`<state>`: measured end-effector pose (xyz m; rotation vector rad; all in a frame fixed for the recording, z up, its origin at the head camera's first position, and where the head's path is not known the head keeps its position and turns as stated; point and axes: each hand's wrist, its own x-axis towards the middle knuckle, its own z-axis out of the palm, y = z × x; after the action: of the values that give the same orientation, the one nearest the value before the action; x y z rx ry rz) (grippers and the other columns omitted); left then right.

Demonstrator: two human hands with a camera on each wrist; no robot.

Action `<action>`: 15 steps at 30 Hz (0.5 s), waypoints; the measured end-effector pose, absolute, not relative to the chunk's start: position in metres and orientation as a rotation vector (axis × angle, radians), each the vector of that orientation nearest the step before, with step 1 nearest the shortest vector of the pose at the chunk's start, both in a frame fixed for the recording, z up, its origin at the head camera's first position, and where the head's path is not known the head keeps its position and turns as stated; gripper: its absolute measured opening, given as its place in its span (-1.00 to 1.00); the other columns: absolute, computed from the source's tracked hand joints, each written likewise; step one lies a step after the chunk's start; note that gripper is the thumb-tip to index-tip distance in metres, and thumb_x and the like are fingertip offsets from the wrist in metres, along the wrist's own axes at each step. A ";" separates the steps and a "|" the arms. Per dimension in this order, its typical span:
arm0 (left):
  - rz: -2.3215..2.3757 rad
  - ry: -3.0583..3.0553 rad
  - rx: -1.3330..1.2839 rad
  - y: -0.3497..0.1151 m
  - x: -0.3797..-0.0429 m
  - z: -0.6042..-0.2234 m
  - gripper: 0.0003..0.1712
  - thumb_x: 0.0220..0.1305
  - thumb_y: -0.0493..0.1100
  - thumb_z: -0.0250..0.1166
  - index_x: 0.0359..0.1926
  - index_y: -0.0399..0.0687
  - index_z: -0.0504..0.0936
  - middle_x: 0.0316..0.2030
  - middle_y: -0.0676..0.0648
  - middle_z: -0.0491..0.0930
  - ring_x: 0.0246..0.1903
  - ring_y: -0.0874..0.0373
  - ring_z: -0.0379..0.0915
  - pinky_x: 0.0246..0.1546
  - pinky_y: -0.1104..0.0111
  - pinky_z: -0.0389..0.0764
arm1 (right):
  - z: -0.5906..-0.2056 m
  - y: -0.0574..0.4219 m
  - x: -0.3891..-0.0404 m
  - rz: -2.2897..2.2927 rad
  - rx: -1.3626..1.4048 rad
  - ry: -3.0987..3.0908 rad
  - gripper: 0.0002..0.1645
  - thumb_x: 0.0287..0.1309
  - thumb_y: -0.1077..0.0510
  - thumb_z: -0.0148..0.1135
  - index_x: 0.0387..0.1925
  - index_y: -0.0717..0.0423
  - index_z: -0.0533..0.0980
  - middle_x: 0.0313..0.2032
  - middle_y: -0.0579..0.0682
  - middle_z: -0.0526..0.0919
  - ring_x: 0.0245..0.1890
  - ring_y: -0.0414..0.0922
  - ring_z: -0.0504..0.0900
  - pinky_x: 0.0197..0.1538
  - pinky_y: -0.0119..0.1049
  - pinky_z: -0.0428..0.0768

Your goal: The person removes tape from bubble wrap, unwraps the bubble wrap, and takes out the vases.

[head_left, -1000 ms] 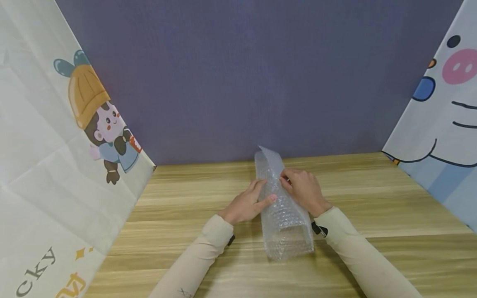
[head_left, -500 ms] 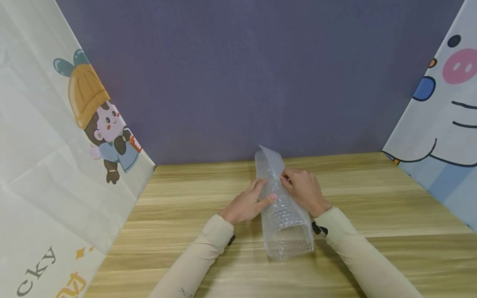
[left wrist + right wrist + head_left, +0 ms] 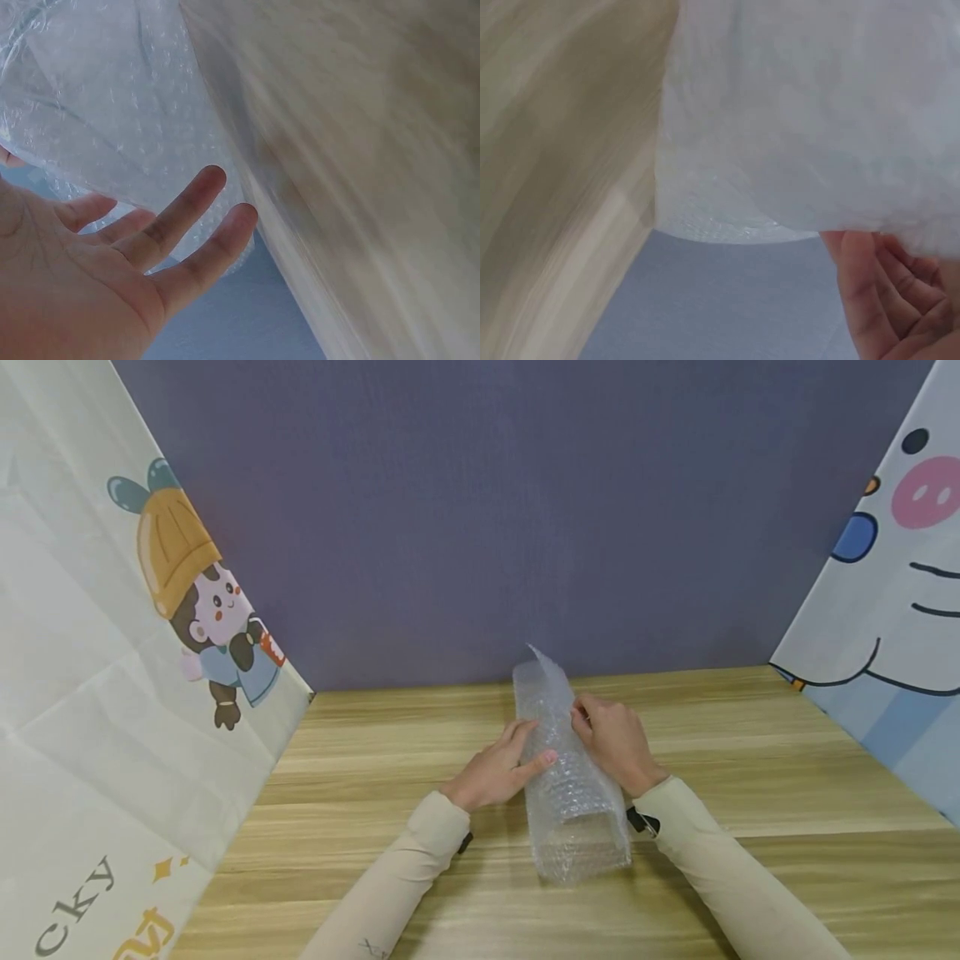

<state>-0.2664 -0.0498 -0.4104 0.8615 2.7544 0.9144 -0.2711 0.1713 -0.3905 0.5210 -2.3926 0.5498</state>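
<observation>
A sheet of clear bubble wrap [image 3: 573, 789], folded over into a long loose roll, lies lengthwise on the wooden table. My left hand [image 3: 495, 770] rests on its left side with fingers and thumb extended. In the left wrist view, the fingers [image 3: 191, 202] spread beside the bubble wrap [image 3: 120, 105]. My right hand [image 3: 617, 741] pinches the upper layer's edge between thumb and curled fingers, on the roll's right side. The right wrist view has that hand [image 3: 889, 300] at the lower edge of the wrap [image 3: 802, 127]. The roll's near end gapes, and its far corner sticks up.
The wood-grain table [image 3: 375, 739] meets an upright dark purple-grey panel [image 3: 480, 527] at the back. A white sheet with a cartoon child [image 3: 217, 610] stands at the left, and one with a cartoon pig [image 3: 911, 585] at the right. Both wrists carry black straps.
My right hand has shifted slightly right, drawing the bubble wrap's edge along. The far corner of the flap stands higher and further right. My left hand has stayed in place.
</observation>
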 end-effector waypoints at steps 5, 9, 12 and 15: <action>0.911 2.756 0.862 -0.051 -0.266 -0.410 0.05 0.38 0.61 -0.27 0.65 0.12 -0.10 0.64 -0.06 -0.06 0.36 -0.14 0.42 0.40 -0.03 0.44 | -0.390 0.171 -0.271 0.560 0.530 -2.367 -0.92 0.35 0.25 0.23 -0.31 0.17 0.57 -0.53 0.03 0.65 -0.64 -0.14 0.49 -0.54 -0.16 0.53; 0.909 2.754 0.861 -0.051 -0.266 -0.409 0.06 0.38 0.62 -0.28 0.65 0.13 -0.11 0.64 -0.06 -0.07 0.32 -0.14 0.47 0.37 -0.04 0.47 | -0.391 0.171 -0.271 0.560 0.542 -2.353 -0.91 0.36 0.25 0.23 -0.31 0.18 0.57 -0.52 0.04 0.66 -0.66 -0.16 0.48 -0.55 -0.17 0.53; 0.911 2.754 0.862 -0.052 -0.266 -0.409 0.06 0.38 0.62 -0.28 0.65 0.12 -0.11 0.64 -0.06 -0.07 0.32 -0.14 0.47 0.37 -0.04 0.47 | -0.391 0.171 -0.272 0.560 0.545 -2.347 -0.91 0.36 0.25 0.23 -0.31 0.18 0.57 -0.53 0.04 0.66 -0.67 -0.18 0.47 -0.56 -0.18 0.52; 0.914 2.751 0.860 -0.052 -0.265 -0.410 0.06 0.38 0.62 -0.28 0.65 0.13 -0.12 0.64 -0.06 -0.08 0.33 -0.14 0.45 0.38 -0.03 0.46 | -0.391 0.170 -0.272 0.563 0.540 -2.351 -0.91 0.36 0.25 0.23 -0.31 0.18 0.57 -0.53 0.04 0.66 -0.67 -0.18 0.46 -0.55 -0.18 0.52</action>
<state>-0.2653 -0.0525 -0.4095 0.8602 2.7506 0.9136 -0.2716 0.1701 -0.3907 0.5396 -2.3513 0.5630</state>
